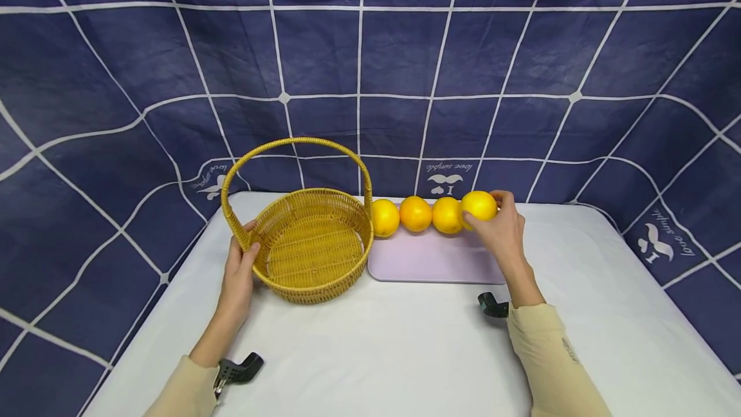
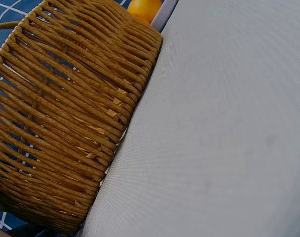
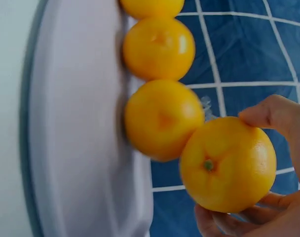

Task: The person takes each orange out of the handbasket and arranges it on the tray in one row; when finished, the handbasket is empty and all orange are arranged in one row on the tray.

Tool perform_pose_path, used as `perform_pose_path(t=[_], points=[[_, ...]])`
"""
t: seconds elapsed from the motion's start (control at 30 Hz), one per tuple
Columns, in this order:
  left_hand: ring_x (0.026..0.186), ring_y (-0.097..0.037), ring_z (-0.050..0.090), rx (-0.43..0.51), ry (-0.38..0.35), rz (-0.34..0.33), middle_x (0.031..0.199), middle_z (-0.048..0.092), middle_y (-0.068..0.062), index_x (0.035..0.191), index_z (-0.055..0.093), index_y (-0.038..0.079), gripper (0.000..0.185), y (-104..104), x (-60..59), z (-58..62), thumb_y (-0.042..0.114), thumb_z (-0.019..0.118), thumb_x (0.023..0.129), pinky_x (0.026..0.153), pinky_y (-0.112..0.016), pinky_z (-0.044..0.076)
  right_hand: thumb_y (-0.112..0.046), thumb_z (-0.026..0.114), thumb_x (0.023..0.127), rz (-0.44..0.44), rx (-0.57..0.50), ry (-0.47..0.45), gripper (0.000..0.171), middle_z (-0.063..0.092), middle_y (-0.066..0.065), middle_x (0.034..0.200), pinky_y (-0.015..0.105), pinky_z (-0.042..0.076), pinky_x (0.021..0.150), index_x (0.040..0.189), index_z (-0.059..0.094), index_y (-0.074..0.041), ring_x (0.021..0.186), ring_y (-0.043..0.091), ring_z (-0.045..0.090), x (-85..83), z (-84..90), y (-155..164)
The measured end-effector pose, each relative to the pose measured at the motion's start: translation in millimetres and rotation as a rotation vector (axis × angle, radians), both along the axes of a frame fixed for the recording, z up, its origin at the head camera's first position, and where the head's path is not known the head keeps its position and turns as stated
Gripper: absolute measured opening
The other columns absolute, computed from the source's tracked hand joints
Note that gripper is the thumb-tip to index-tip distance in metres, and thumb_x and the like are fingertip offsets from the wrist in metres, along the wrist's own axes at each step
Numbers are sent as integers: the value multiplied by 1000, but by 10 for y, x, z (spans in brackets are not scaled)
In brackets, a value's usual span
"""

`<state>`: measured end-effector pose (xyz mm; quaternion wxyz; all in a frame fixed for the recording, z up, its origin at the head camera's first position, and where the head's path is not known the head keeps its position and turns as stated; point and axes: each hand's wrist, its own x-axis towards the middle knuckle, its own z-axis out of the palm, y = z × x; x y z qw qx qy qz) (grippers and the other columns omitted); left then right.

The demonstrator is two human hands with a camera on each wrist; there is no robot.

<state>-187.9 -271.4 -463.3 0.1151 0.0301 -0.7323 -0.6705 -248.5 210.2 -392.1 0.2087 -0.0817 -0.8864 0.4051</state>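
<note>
A round wicker basket with a tall hoop handle stands on the left of the table, its woven bottom showing. My left hand grips the basket's left rim near the foot of the handle, thumb on the rim. In the left wrist view, the basket's woven side takes up the left half. My right hand holds an orange between thumb and fingers, beside the right end of a row of oranges. The held orange overlaps the nearest orange in the right wrist view.
A pale lilac tray lies right of the basket, with the other oranges lined along its back edge. White cloth covers the table. Behind hangs a navy curtain with white lines. Dark devices sit at both wrists.
</note>
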Motion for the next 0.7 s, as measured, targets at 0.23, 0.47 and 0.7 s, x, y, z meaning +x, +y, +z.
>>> perform_pose_path(t=[0.23,0.47,0.7], points=[[153,-20,33,-1,0,-8,170,31,2,165,28,30,51,-7,4,4,30,38,115,107,-4,32,-28,80,88,-26,7,-33,76,56,28,148,60,48,109,150,44,-1,128,48,55,-70,-137,116],[151,-19,35,7,4,-5,170,32,1,165,28,29,51,1,12,13,29,38,116,107,-5,33,-29,80,89,-19,21,-107,78,54,31,149,60,43,113,152,44,0,131,51,52,-126,-310,213],[153,-21,33,12,0,-3,170,31,2,165,28,29,51,1,-3,7,28,38,115,109,-7,31,-36,75,95,-13,70,-143,83,49,30,155,60,41,117,159,38,1,134,52,50,-158,-425,233]])
